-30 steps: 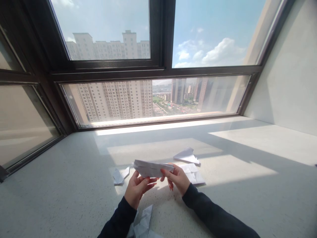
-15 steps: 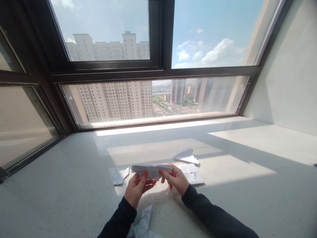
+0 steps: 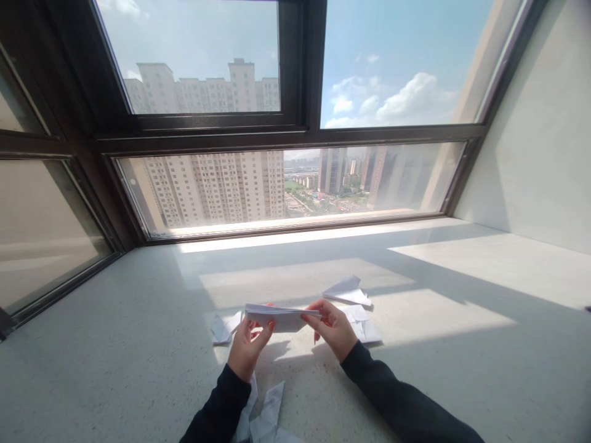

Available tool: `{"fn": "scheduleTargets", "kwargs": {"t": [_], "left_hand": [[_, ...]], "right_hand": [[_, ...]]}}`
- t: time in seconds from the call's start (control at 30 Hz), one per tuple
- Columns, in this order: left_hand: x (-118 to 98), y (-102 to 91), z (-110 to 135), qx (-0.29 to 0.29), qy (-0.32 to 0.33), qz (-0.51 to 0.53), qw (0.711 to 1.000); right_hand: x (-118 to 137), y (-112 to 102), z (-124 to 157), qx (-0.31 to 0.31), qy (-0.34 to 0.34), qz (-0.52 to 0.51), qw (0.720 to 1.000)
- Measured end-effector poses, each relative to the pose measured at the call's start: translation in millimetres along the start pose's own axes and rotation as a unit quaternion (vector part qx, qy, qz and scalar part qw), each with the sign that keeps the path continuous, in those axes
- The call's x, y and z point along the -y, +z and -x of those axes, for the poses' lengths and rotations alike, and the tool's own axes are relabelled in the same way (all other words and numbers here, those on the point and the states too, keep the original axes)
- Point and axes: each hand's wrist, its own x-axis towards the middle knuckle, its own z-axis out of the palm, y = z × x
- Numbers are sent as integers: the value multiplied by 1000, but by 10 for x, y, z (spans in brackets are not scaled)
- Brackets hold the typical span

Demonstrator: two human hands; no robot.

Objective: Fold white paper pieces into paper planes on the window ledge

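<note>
In both hands (image 3: 247, 347), folded paper (image 3: 282, 317)

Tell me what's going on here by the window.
A person in dark sleeves holds a folded white paper in the air, just above a pale window ledge. The left hand pinches its left end and the right hand its right end. More folded paper pieces lie on the ledge: one to the left, two beyond the right hand, and some by the left sleeve.
</note>
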Motion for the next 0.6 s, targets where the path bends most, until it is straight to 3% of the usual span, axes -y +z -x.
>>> {"fn": "scheduleTargets", "kwargs": {"t": [0.13, 0.37, 0.53, 0.6], "left_hand": [[-54, 19, -8, -54, 10, 100, 993], [-69, -10, 27, -97, 43, 79, 991], [108, -27, 43, -124, -35, 21, 991], [115, -33, 32, -141, -17, 2, 990]], "right_hand": [[-18, 11, 41, 15, -27, 78, 997], [44, 30, 99, 31, -69, 176, 981], [44, 4, 84, 87, -97, 325, 937], [28, -4, 74, 113, -101, 363, 919]]}}
